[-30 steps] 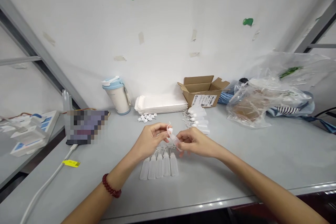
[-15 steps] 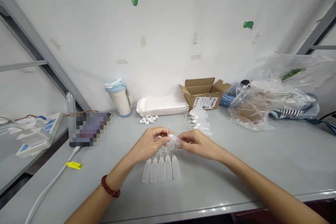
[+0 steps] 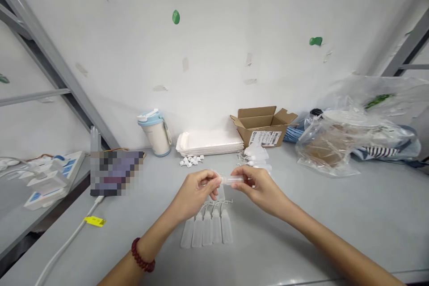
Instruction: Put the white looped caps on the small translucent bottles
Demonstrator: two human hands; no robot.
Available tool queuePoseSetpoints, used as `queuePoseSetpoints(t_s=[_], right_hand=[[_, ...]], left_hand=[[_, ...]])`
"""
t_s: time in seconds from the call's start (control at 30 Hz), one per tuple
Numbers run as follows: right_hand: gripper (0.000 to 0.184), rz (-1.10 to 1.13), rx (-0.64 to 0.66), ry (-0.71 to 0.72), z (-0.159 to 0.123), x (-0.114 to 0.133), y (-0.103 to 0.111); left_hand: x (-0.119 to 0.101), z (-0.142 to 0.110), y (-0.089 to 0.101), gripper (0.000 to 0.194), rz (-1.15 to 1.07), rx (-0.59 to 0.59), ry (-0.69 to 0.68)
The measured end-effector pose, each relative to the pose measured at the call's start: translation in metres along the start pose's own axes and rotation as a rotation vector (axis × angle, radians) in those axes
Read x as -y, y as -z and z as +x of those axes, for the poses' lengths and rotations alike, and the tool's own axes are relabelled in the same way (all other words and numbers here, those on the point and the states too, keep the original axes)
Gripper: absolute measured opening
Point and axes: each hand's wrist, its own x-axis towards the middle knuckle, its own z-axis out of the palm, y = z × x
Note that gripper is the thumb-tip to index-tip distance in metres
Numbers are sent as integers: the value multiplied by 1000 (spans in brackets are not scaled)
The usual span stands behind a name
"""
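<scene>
Between my hands, above the grey table, a small translucent plastic bottle (image 3: 236,179) lies nearly level. My right hand (image 3: 263,187) grips its body between thumb and fingers. My left hand (image 3: 197,191) pinches its neck end; the fingertips hide what is there. Below them a row of several similar bottles (image 3: 207,230) lies on the table, each with a thin white tube at its top, pointing away from me. One more bottle (image 3: 220,193) shows partly behind my left fingers. Farther back is a small heap of white caps (image 3: 191,161).
More bottles (image 3: 258,155) lie before an open cardboard box (image 3: 264,127). Left of it are stacked white trays (image 3: 211,143) and a blue-lidded cup (image 3: 156,136). A phone-like device (image 3: 117,173) with a cable (image 3: 69,243) sits left. Clear plastic bags (image 3: 335,143) lie right.
The bottle has turned from slanted to nearly level, and my left fingers have closed over its neck end, where the tube stuck up before. The view has tilted slightly upward.
</scene>
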Motion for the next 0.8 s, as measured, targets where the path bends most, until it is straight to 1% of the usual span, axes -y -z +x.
queuePoseSetpoints(t_s=[0.1, 0.2, 0.27, 0.37, 0.43, 0.5, 0.57, 0.63, 0.7, 0.77, 0.8], right_hand=[[21, -66, -3, 50, -2, 3, -2], [22, -37, 17, 42, -2, 6, -3], [26, 45, 36, -4, -1, 7, -2], [37, 231, 81, -126, 1, 7, -2], [42, 374, 126, -211, 2, 6, -2], [43, 487, 154, -269, 3, 5, -4], [44, 538, 162, -281, 3, 4, -6], [44, 530, 157, -259, 2, 5, -7], [43, 492, 140, -235, 1, 6, -7], [43, 451, 125, -220, 1, 7, -7], [44, 436, 122, -215, 1, 7, -7]], left_hand=[[2, 1, 1, 32, -94, 52, 47], [3, 0, 0, 27, -94, 61, 33], [3, -1, -2, 23, -46, 6, -27], [2, -3, -5, 18, 28, -90, -154], [1, -3, -5, 16, 15, -98, -170], [-1, -1, -3, 16, -51, -57, -114], [-2, 1, 0, 19, -120, -7, -41], [-3, 2, 3, 23, -141, 24, 26], [-3, 3, 5, 33, -138, 50, 87], [-2, 2, 5, 38, -119, 85, 112], [-2, 1, 4, 37, -102, 96, 101]])
